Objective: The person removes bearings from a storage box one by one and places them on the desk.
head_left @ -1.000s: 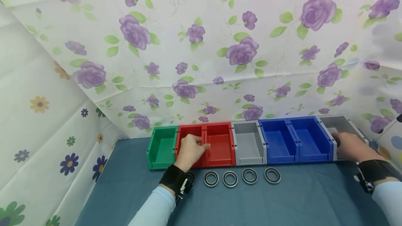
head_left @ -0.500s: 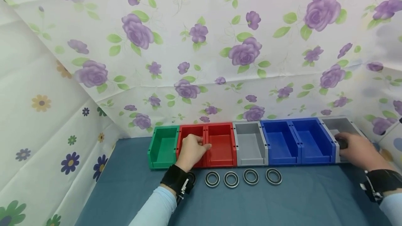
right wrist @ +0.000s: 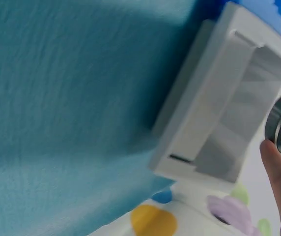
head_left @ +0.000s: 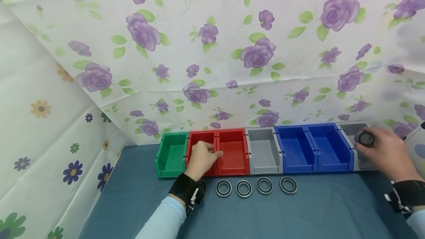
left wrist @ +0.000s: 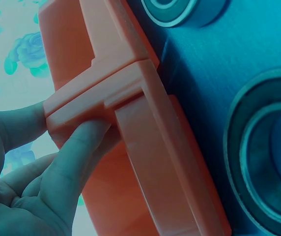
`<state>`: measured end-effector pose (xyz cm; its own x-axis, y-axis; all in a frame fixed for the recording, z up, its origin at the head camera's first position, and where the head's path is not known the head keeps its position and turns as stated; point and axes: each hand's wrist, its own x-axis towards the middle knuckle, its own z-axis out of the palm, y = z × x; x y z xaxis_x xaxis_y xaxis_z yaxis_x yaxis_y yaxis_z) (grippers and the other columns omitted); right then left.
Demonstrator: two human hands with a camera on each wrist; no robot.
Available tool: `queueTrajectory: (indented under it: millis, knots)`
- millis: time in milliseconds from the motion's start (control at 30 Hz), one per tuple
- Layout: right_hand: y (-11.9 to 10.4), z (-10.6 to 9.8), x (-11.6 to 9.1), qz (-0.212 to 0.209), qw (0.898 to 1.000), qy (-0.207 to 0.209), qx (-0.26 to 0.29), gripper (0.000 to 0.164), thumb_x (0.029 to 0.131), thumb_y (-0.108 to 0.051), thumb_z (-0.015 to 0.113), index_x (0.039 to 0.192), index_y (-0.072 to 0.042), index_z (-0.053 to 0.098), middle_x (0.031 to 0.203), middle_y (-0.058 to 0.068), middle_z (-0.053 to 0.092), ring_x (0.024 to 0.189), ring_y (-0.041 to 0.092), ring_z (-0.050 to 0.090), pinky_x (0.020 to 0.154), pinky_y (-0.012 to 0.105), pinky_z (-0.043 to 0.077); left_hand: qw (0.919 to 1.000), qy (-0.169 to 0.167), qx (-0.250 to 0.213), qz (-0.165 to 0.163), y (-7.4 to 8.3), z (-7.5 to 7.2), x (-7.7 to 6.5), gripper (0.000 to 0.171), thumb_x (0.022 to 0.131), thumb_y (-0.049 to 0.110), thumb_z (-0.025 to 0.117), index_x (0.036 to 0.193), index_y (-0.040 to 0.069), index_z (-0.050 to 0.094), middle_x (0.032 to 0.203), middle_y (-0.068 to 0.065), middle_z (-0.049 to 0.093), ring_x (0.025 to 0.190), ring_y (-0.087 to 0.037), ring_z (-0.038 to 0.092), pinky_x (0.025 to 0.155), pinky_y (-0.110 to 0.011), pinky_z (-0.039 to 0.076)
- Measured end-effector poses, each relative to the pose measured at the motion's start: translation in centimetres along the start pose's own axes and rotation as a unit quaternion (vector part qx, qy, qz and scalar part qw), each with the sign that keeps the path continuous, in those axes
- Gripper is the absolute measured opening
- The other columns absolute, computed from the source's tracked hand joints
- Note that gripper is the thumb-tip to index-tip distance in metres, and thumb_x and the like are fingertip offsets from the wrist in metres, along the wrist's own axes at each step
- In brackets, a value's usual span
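Note:
My left hand (head_left: 201, 159) pinches the adjoining side walls of two red bins, the left red bin (head_left: 201, 135) and the right red bin (head_left: 232, 152). In the left wrist view its thumb and fingers (left wrist: 76, 157) straddle those walls. At the far right, my right hand (head_left: 388, 152) holds a ball bearing (head_left: 366, 139) between thumb and fingers, above the end grey bin (head_left: 348, 130). The right wrist view shows this bearing (right wrist: 276, 123) tilted on its edge, beyond the grey bin (right wrist: 204, 103).
A green bin (head_left: 172, 154), a middle grey bin (head_left: 263, 150) and two blue bins (head_left: 295, 152) complete the row against the flowered cloth (head_left: 212, 65). Several bearings (head_left: 224, 188) lie in front on the blue tabletop (head_left: 265, 217), one partly behind my left wrist.
My right hand has lifted the bearing up out of the end grey bin and turned it so its ring face shows. My left hand has stayed on the red bins.

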<state>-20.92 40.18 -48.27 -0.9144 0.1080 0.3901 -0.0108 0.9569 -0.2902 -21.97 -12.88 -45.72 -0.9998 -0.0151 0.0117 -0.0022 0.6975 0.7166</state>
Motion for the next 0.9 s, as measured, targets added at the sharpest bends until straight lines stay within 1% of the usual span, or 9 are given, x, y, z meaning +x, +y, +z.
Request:
queueTrajectory:
  millis: [133,267,467,567,667,733,800,867,900]
  knots:
    - [-1.7,-1.1,-0.2,-0.015,0.999,0.047,0.006,0.061,0.073,-0.014,0.076,0.125,0.002,0.049,0.111,0.027,0.046,0.093,0.044,0.048,0.073,0.057,0.042,1.0000,0.001,0.002,-0.003,0.0,0.0,0.0,0.042,0.078,0.031,0.075,0.109,0.005,0.067,0.098,-0.008,0.065,0.074,-0.014,0.058,0.058,-0.023,0.048]
    - [-4.0,-2.1,-0.7,-0.033,0.996,0.083,0.022,0.062,0.072,-0.013,0.076,0.127,0.000,0.050,0.114,0.026,0.045,0.092,0.043,0.050,0.070,0.057,0.044,1.0000,0.004,0.005,-0.006,0.0,0.0,0.1,0.042,0.077,0.032,0.075,0.109,0.005,0.067,0.099,-0.007,0.065,0.075,-0.015,0.058,0.058,-0.023,0.048]
    - [-7.1,-3.5,-1.5,-0.086,0.985,0.144,0.044,0.063,0.067,-0.016,0.081,0.123,-0.004,0.055,0.111,0.020,0.051,0.098,0.038,0.051,0.066,0.053,0.048,1.0000,0.004,0.007,-0.004,0.0,0.1,0.0,0.043,0.078,0.031,0.075,0.110,0.004,0.067,0.099,-0.008,0.066,0.074,-0.014,0.058,0.057,-0.022,0.048]
    - [-8.2,-3.9,-1.7,-0.103,0.980,0.164,0.045,0.065,0.064,-0.021,0.082,0.122,-0.007,0.057,0.107,0.016,0.056,0.096,0.034,0.053,0.065,0.051,0.048,1.0000,0.002,0.005,-0.001,0.0,0.0,0.1,0.044,0.078,0.031,0.075,0.110,0.004,0.067,0.098,-0.009,0.066,0.071,-0.013,0.058,0.056,-0.023,0.047]
    - [-9.3,-4.1,-2.2,-0.100,0.980,0.163,0.050,0.065,0.064,-0.025,0.083,0.122,-0.008,0.058,0.105,0.014,0.058,0.095,0.031,0.054,0.066,0.049,0.048,1.0000,0.001,0.004,-0.004,0.0,0.0,0.1,0.044,0.077,0.032,0.075,0.110,0.004,0.067,0.097,-0.008,0.066,0.072,-0.013,0.058,0.056,-0.023,0.048]
    - [-10.0,-4.2,-2.8,-0.095,0.981,0.159,0.056,0.064,0.064,-0.026,0.083,0.122,-0.009,0.059,0.106,0.012,0.058,0.095,0.030,0.054,0.071,0.042,0.049,1.0000,0.001,0.005,-0.008,0.0,0.0,0.1,0.044,0.077,0.033,0.075,0.110,0.005,0.067,0.098,-0.008,0.066,0.074,-0.014,0.058,0.057,-0.023,0.048]
    - [-10.5,-4.2,-3.3,-0.093,0.982,0.154,0.063,0.065,0.064,-0.027,0.083,0.121,-0.010,0.059,0.108,0.011,0.058,0.097,0.028,0.055,0.077,0.028,0.047,1.0000,0.000,0.004,-0.009,0.0,0.0,0.1,0.044,0.077,0.032,0.075,0.110,0.005,0.067,0.098,-0.007,0.066,0.074,-0.015,0.058,0.057,-0.023,0.048]
    - [-10.8,-4.1,-3.8,-0.100,0.981,0.153,0.067,0.065,0.062,-0.028,0.084,0.121,-0.011,0.060,0.110,0.010,0.058,0.097,0.027,0.055,0.081,0.013,0.040,1.0000,0.000,0.003,-0.008,-0.1,0.0,0.1,0.043,0.077,0.032,0.075,0.109,0.004,0.067,0.097,-0.007,0.066,0.074,-0.015,0.057,0.057,-0.023,0.048]
    - [-11.0,-4.1,-4.0,-0.105,0.980,0.152,0.071,0.065,0.062,-0.028,0.084,0.120,-0.011,0.061,0.110,0.010,0.058,0.097,0.026,0.055,0.083,0.008,0.034,1.0000,0.000,0.003,-0.007,0.0,0.0,0.1,0.043,0.077,0.032,0.075,0.109,0.004,0.067,0.097,-0.007,0.066,0.074,-0.014,0.057,0.057,-0.023,0.048]
